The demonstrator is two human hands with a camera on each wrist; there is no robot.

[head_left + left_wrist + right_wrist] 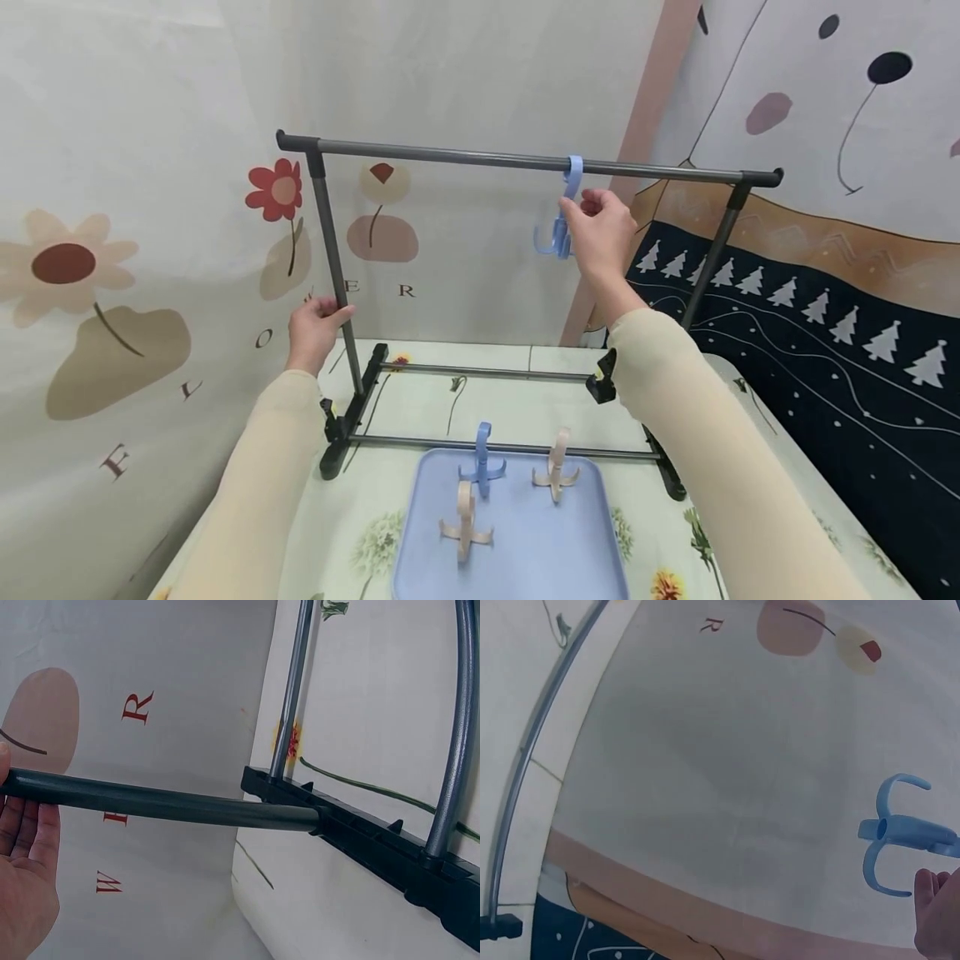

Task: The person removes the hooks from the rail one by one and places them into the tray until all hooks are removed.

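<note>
A blue plastic hook (561,237) with curved arms hangs from the top bar (480,158) of a dark metal rack. At its stem is my right hand (602,233), the thumb overlapping the stem and the fingers bent beside it. From the right wrist view, the blue hook (911,832) shows its arms, while bent fingers (934,900) lie close to the stem. My left hand (313,329) grips the rack's left post (333,250). In the left wrist view, fingers (37,832) pass under that post and the thumb tip sits above it.
A light blue tray (540,542) stands in front of the rack, bearing another blue hook (483,467) and two beige hooks (465,525). The rack's black feet (352,429) rest on a flower-patterned tabletop (337,533). Behind hangs a printed curtain (465,75); dark tree-print fabric is at right.
</note>
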